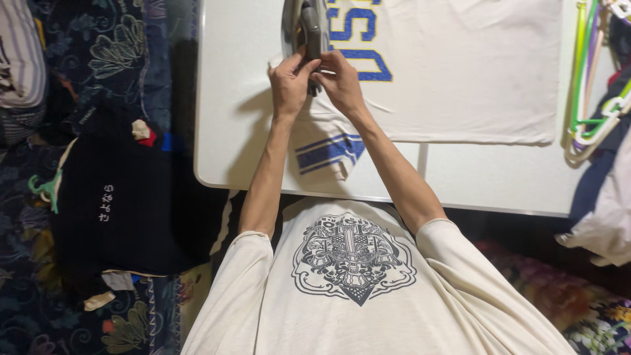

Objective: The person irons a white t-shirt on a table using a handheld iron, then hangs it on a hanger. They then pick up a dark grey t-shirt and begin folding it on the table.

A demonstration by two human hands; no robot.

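A white t-shirt (460, 72) with blue lettering lies flat on a white table (227, 131); its sleeve with blue stripes (328, 150) points toward me. A grey clothes iron (307, 23) stands at the shirt's left side near the top edge. My left hand (289, 79) and my right hand (340, 77) meet at the iron's near end, fingers closed around its lower part. What the fingertips pinch there is too small to make out.
A pile of dark clothes with a green hanger (118, 197) lies left of the table. Coloured plastic hangers (588, 85) hang at the right edge, with white cloth (608, 223) below them. Patterned bedding (98, 46) surrounds the table.
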